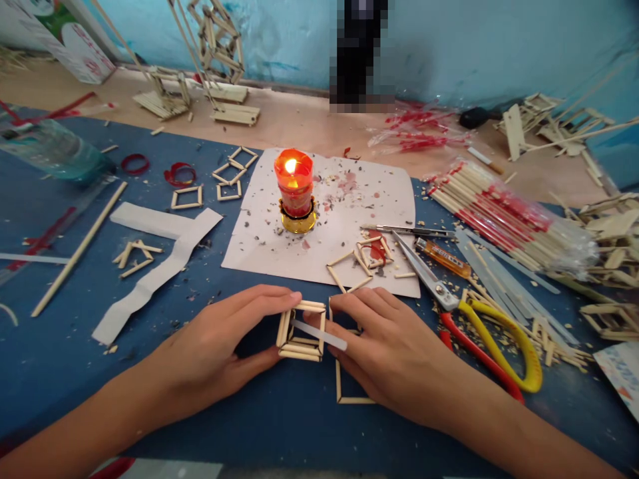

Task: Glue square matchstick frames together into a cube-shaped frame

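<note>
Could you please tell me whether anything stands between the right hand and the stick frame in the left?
Nothing visible blocks the right hand from the stick frame in the left hand; only a pale strip reaches across from the frame to the right hand.

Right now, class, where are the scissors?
In the head view, the scissors lie to the right of the right hand, with the orange lighter beside their blades.

Stained turquoise wall (279, 43) behind tan surface (299, 124); dark-blue tabletop (279, 432) in front.
</note>
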Tool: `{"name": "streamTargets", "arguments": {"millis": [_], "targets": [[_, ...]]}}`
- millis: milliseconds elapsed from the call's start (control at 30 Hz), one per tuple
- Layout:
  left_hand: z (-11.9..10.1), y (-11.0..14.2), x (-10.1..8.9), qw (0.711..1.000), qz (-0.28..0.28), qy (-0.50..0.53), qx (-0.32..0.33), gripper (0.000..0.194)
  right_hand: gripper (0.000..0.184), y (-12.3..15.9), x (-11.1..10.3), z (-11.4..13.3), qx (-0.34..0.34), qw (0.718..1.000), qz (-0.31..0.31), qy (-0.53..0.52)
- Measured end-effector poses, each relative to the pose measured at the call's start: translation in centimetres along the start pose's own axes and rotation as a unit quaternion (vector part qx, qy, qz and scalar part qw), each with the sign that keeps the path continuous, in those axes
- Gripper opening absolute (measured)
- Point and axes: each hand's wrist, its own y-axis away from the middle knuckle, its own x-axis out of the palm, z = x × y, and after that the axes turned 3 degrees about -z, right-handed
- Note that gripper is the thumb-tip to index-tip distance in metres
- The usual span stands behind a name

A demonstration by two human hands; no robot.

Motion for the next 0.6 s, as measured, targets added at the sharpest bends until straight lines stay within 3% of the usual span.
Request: {"name": "streamTargets", "arguments": {"millis": [200, 400, 600], "targets": [[-0.1, -0.2, 0.0, 1.000, -0.006, 0.015, -0.004, 0.048, 0.022, -0.3, 0.2, 0.4, 0.014, 0.999, 0.016, 0.035], [-0.1, 0.0, 0.1, 1.000, -0.005, 0.012, -0.009, 0.051, 0.019, -0.7, 0.7, 0.4, 0.039, 0.999, -0.023, 0.011], [-0.2, 0.1, 0.0, 1.000, -0.008, 0.011, -0.023, 0.053, 0.015, -1.1, 0.6, 0.3, 0.015, 0.998, -0.027, 0.055]]}}
